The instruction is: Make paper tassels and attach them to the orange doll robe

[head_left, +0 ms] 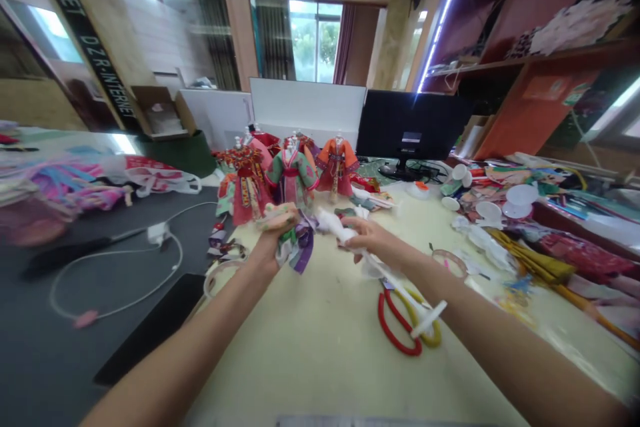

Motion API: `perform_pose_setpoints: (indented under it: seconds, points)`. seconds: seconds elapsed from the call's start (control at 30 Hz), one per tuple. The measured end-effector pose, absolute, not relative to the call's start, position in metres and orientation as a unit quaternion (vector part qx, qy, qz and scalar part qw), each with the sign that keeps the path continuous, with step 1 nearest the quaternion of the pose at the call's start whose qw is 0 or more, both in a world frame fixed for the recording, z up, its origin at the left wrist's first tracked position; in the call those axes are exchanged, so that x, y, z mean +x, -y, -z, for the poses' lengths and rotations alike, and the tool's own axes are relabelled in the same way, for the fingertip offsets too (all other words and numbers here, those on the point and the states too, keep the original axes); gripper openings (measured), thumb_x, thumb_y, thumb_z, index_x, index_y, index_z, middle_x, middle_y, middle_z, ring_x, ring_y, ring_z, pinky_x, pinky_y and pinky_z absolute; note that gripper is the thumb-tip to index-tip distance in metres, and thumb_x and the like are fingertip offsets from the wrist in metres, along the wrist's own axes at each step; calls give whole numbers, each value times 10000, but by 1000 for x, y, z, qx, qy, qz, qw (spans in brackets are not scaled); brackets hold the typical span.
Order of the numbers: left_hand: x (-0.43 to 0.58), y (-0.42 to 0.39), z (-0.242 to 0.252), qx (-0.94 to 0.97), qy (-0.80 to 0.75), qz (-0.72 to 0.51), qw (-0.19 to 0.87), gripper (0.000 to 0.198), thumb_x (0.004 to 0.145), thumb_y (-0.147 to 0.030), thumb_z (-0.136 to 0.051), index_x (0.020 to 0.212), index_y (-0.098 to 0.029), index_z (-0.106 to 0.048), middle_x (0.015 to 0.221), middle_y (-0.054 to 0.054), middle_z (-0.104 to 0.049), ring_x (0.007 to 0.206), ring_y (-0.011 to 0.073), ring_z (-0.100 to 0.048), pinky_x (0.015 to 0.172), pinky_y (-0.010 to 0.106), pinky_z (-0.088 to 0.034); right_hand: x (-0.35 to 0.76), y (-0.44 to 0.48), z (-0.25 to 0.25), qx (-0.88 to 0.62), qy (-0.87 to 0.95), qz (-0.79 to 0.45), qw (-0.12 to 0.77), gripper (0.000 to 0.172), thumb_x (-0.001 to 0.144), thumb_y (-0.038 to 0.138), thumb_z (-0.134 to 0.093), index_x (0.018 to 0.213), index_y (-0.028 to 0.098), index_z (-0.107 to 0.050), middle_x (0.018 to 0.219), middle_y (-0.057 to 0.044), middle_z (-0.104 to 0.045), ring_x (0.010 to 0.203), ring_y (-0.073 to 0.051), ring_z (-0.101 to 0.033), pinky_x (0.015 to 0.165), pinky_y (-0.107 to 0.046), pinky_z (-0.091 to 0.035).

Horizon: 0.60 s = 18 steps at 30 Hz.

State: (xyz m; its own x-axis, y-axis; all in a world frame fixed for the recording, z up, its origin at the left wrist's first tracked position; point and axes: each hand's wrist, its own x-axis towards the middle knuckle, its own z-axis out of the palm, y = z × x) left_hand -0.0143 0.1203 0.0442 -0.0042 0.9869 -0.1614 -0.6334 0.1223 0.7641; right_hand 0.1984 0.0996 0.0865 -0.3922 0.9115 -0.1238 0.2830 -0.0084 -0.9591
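My left hand (279, 219) is closed on a small bundle of doll clothes (304, 245) in purple, green and white. My right hand (369, 239) is closed around a slim white doll form (336, 225), blurred by motion. A white rod with a crosspiece (429, 319) runs down from beneath that hand. The form's far end points at the cloth; whether they touch I cannot tell. Scissors with red and yellow handles (390, 328) lie below my right hand. Behind both hands stand several dressed doll forms, among them a green robe (291, 177) and an orange robe (336, 163).
A black monitor (413, 123) stands at the back. Fabric pieces and white cups (489, 212) crowd the right side. On the dark mat at left lie a white cable (159, 233) and a black flat object (153, 330). A cardboard box (163, 113) sits behind.
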Motion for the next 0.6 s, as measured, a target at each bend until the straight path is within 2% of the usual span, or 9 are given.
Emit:
perform_pose_setpoints:
  seconds: [0.13,0.2,0.27,0.33,0.4,0.47,0.53,0.6]
  points:
    - [-40,-96,-44,216,-353,-644,643,207,588,-69,-676,753,-155,-586,618,-35,-645,497,125,-614,560,256,-540,182,-59,-71,-507,643,-500,283,645,630,235,-570,1262,209,-443,1041,-58,-571,643,-122,-559,575,-275,-512]
    - [-50,-88,-44,213,-348,-660,630,215,579,-64,-676,749,-159,-583,613,-40,-643,486,121,-604,535,244,-530,184,-44,-64,-560,653,-430,273,660,677,277,-522,1315,194,-373,1058,-61,-575,586,-109,-555,614,-298,-513]
    - [-57,-82,-41,218,-345,-672,617,246,558,-61,-688,757,-162,-586,627,-38,-652,494,121,-603,517,233,-520,186,-37,-56,-603,659,-372,253,682,717,328,-484,1348,146,-304,1124,-105,-557,576,-121,-566,624,-321,-510]
    - [-61,-80,-36,233,-342,-674,612,284,536,-63,-708,779,-157,-597,666,-26,-665,523,124,-611,520,226,-514,181,-36,-49,-621,675,-329,225,700,716,359,-502,1344,122,-300,1221,-154,-510,654,-162,-599,652,-342,-503]
    - [-60,-78,-29,249,-339,-676,605,312,527,-81,-729,802,-156,-602,718,-20,-673,585,126,-627,550,214,-510,168,-40,-40,-621,700,-290,198,685,691,354,-548,1313,140,-355,1275,-156,-488,848,-227,-608,747,-351,-478]
    - [-56,-75,-21,266,-339,-681,592,327,526,-109,-745,812,-166,-598,772,-23,-676,666,128,-639,585,198,-502,149,-46,-31,-615,725,-260,168,602,689,338,-559,1245,143,-435,1181,-143,-568,971,-265,-579,805,-349,-446]
    - [-54,-72,-14,283,-348,-679,581,339,521,-132,-758,813,-177,-590,823,-22,-678,732,134,-641,608,189,-493,131,-52,-22,-610,744,-234,139,502,713,346,-543,1177,163,-487,1077,-122,-623,959,-272,-586,785,-347,-439]
    - [-54,-68,-10,293,-369,-665,579,339,516,-143,-763,801,-185,-585,831,-12,-679,753,149,-641,600,192,-484,118,-58,-18,-611,756,-206,114,435,731,387,-542,1112,179,-522,1060,-115,-632,936,-272,-593,771,-355,-434]
